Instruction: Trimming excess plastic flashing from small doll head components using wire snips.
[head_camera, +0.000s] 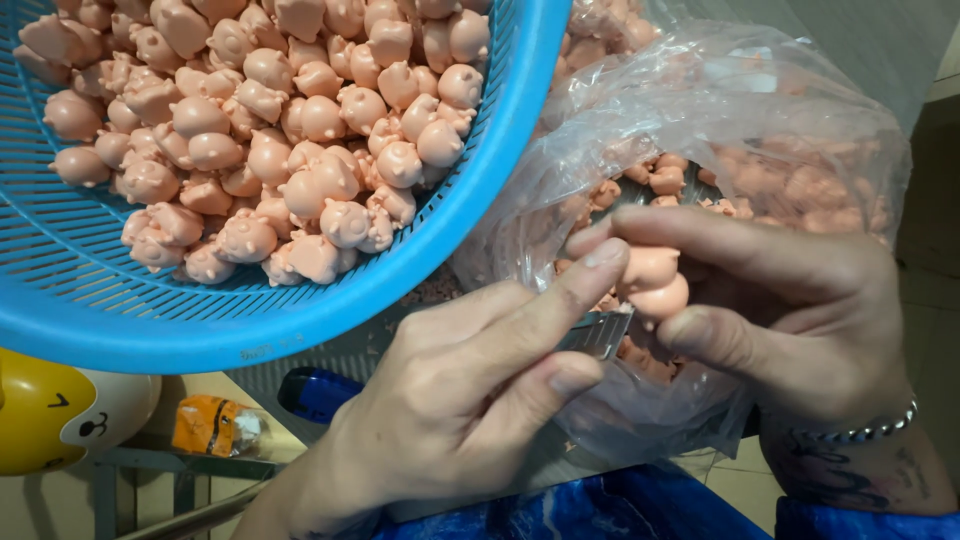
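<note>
A blue basket (300, 320) fills the upper left, tilted toward the camera, its slotted wall and thick rim bare along the lower edge. It is heaped with small pink pig figures (300, 150), piled against one another. To the right sits a clear plastic bag (760, 110), crumpled and open, with more of the same pink figures showing dimly through it and a few lying loose at its mouth.

The surface beneath is hard to read: a grey ridged sheet shows between basket and bag, and blue plastic sheeting (600, 510) lies at the bottom edge. Lower left, a metal frame (180, 470) and a pale floor show below. There sit a round yellow and white toy (60, 410), an orange packet (215, 425) and a dark blue object (315, 392) that I cannot make out.

The left hand (470, 400) comes up from the bottom centre, its grip pressed together on a small metal blade (600, 332), thumb and forefinger pinching it. The right hand (790, 310), with a beaded bracelet (860, 430) at the wrist, has its grip pinching one pig (655, 280) between thumb and forefinger. That pig is held in front of the bag's mouth, just right of the basket rim, with the blade's end touching or just beside its underside.
</note>
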